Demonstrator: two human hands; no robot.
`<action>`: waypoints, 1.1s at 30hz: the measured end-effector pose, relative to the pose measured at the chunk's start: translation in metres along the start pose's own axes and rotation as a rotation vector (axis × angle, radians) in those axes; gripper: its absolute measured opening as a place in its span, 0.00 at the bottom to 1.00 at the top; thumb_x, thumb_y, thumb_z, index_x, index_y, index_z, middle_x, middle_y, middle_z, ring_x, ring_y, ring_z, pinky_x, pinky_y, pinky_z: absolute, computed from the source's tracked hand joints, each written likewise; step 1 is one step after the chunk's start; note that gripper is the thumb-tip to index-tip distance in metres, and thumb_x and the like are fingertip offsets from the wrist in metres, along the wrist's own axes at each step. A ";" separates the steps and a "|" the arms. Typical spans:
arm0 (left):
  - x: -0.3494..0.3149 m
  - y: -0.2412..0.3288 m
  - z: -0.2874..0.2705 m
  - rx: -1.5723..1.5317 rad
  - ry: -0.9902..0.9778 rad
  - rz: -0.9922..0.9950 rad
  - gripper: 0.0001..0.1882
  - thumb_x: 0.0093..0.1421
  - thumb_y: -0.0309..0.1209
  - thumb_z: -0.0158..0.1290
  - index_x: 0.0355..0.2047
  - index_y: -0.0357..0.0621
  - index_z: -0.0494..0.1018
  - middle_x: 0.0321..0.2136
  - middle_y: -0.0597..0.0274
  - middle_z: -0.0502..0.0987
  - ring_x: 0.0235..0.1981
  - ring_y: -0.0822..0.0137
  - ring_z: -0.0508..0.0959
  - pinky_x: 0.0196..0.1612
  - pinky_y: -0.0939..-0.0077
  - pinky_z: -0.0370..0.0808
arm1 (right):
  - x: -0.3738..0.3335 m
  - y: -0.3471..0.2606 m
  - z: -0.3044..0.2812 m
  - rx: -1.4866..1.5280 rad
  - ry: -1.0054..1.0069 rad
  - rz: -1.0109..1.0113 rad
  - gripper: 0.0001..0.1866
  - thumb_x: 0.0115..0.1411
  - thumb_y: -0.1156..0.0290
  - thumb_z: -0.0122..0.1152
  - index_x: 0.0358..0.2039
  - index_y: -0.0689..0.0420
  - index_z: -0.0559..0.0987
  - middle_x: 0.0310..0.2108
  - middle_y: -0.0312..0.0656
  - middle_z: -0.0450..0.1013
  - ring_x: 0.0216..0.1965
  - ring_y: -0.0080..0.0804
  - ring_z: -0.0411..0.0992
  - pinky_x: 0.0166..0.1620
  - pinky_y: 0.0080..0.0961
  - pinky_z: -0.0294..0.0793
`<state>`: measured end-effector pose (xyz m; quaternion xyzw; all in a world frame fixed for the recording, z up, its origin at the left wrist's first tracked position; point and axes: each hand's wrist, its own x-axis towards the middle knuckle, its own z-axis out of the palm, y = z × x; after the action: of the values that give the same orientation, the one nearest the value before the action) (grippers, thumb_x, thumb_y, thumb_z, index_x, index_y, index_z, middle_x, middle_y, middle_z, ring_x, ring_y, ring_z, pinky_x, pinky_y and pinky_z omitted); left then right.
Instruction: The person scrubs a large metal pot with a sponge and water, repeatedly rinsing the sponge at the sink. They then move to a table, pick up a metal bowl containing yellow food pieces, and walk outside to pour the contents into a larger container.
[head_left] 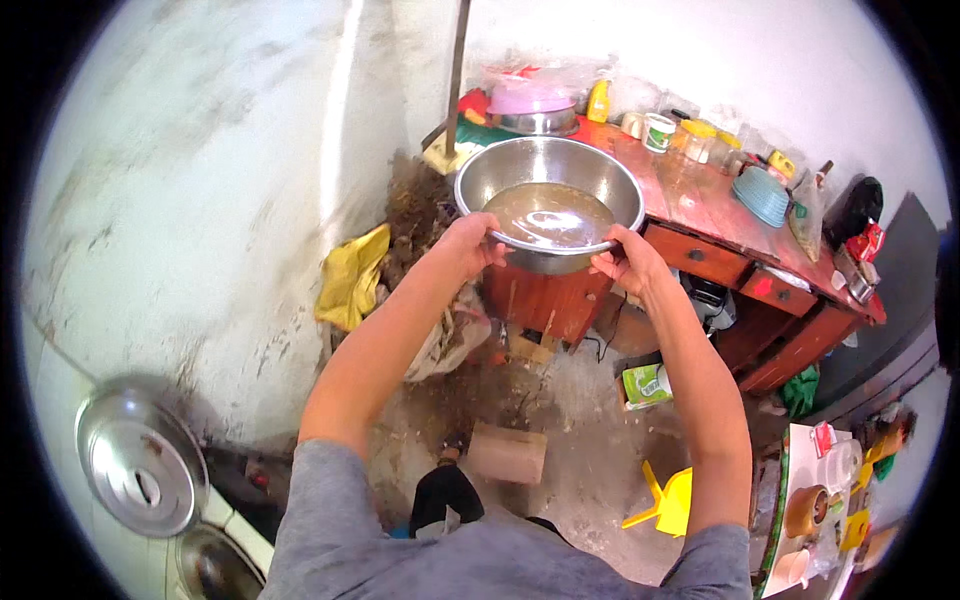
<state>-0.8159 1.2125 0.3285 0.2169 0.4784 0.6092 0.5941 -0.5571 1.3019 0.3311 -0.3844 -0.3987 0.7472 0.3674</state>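
Observation:
A wide stainless steel basin [612, 180] is held out in front of me at arm's length, with murky, brownish water [552, 210] in its bottom. Light glints off the water's surface. My left hand [472, 243] grips the near rim on its left side. On the right side of the same rim, my right hand [626, 260] is closed, thumb over the edge. Both arms are stretched forward. The basin hides part of the red wooden desk [660, 180] behind it.
The desk carries a pink basin [530, 95], a yellow bottle [598, 102], several jars and blue bowls [762, 196]. A yellow sack [352, 278] lies by the left wall. On the floor are a brick-like block [506, 453] and a yellow dustpan [676, 502]. Metal lids [138, 462] sit lower left.

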 end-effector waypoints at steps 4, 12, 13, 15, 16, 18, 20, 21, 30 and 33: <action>0.091 0.038 -0.014 0.047 -0.048 -0.002 0.12 0.49 0.24 0.46 0.34 0.29 0.66 0.25 0.48 0.72 0.20 0.60 0.75 0.16 0.80 0.75 | 0.075 -0.013 0.020 0.070 0.064 -0.066 0.10 0.51 0.72 0.55 0.32 0.63 0.71 0.24 0.40 0.67 0.20 0.27 0.68 0.27 0.28 0.81; 0.234 0.091 -0.032 0.110 -0.051 -0.049 0.15 0.48 0.23 0.47 0.36 0.27 0.64 0.29 0.47 0.70 0.22 0.60 0.74 0.15 0.83 0.72 | 0.219 -0.004 0.043 0.207 0.259 -0.147 0.06 0.49 0.73 0.55 0.28 0.59 0.70 0.23 0.40 0.67 0.21 0.28 0.68 0.27 0.29 0.79; 0.255 0.093 -0.038 0.125 -0.049 -0.060 0.14 0.48 0.23 0.47 0.36 0.27 0.64 0.29 0.47 0.70 0.21 0.60 0.74 0.15 0.83 0.72 | 0.235 -0.005 0.044 0.197 0.284 -0.143 0.07 0.49 0.73 0.55 0.29 0.59 0.70 0.23 0.39 0.67 0.20 0.28 0.68 0.28 0.30 0.79; 0.290 0.098 -0.046 0.153 -0.025 -0.070 0.13 0.49 0.24 0.46 0.35 0.28 0.64 0.27 0.47 0.70 0.20 0.60 0.73 0.15 0.84 0.72 | 0.263 -0.007 0.048 0.197 0.277 -0.160 0.07 0.49 0.72 0.56 0.29 0.59 0.71 0.21 0.38 0.68 0.19 0.27 0.68 0.29 0.33 0.80; 0.298 0.100 -0.044 0.132 0.025 -0.090 0.13 0.49 0.24 0.46 0.34 0.27 0.65 0.27 0.45 0.70 0.18 0.59 0.73 0.14 0.85 0.72 | 0.273 -0.006 0.049 0.194 0.278 -0.161 0.08 0.49 0.72 0.56 0.30 0.59 0.71 0.21 0.38 0.68 0.19 0.26 0.68 0.29 0.34 0.80; 0.318 0.102 -0.048 0.107 0.046 -0.090 0.12 0.50 0.25 0.46 0.33 0.27 0.65 0.26 0.45 0.70 0.17 0.60 0.72 0.13 0.85 0.73 | 0.287 -0.013 0.059 0.151 0.337 -0.159 0.09 0.49 0.71 0.57 0.30 0.60 0.71 0.20 0.37 0.68 0.18 0.26 0.68 0.30 0.36 0.80; 0.341 0.103 -0.056 0.114 0.035 -0.114 0.12 0.51 0.25 0.46 0.33 0.28 0.64 0.25 0.46 0.69 0.17 0.60 0.72 0.13 0.84 0.73 | 0.300 -0.018 0.067 0.108 0.394 -0.155 0.10 0.49 0.71 0.58 0.31 0.62 0.72 0.20 0.37 0.68 0.17 0.27 0.69 0.31 0.37 0.80; 0.346 0.103 -0.059 0.110 0.017 -0.129 0.11 0.51 0.25 0.46 0.33 0.28 0.64 0.25 0.47 0.70 0.17 0.61 0.72 0.13 0.84 0.73 | 0.306 -0.018 0.067 0.115 0.386 -0.165 0.11 0.49 0.70 0.58 0.32 0.62 0.72 0.21 0.38 0.68 0.17 0.27 0.69 0.31 0.37 0.80; 0.403 0.098 -0.072 0.047 -0.059 -0.031 0.10 0.52 0.26 0.50 0.34 0.36 0.66 0.25 0.54 0.71 0.20 0.67 0.73 0.24 0.72 0.79 | 0.252 -0.008 0.078 0.039 0.185 -0.367 0.27 0.58 0.62 0.58 0.52 0.63 0.62 0.42 0.49 0.69 0.23 0.37 0.75 0.23 0.33 0.78; 0.452 0.116 -0.133 -0.089 -0.202 0.027 0.14 0.54 0.31 0.57 0.38 0.40 0.69 0.37 0.54 0.70 0.33 0.62 0.73 0.30 0.77 0.78 | 0.196 0.010 0.080 0.019 0.186 -0.397 0.23 0.57 0.67 0.58 0.49 0.64 0.65 0.37 0.46 0.72 0.20 0.33 0.75 0.18 0.27 0.75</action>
<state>-1.0767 1.6091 0.2288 0.2567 0.3856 0.6130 0.6400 -0.7143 1.4401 0.2982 -0.3622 -0.4237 0.6251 0.5463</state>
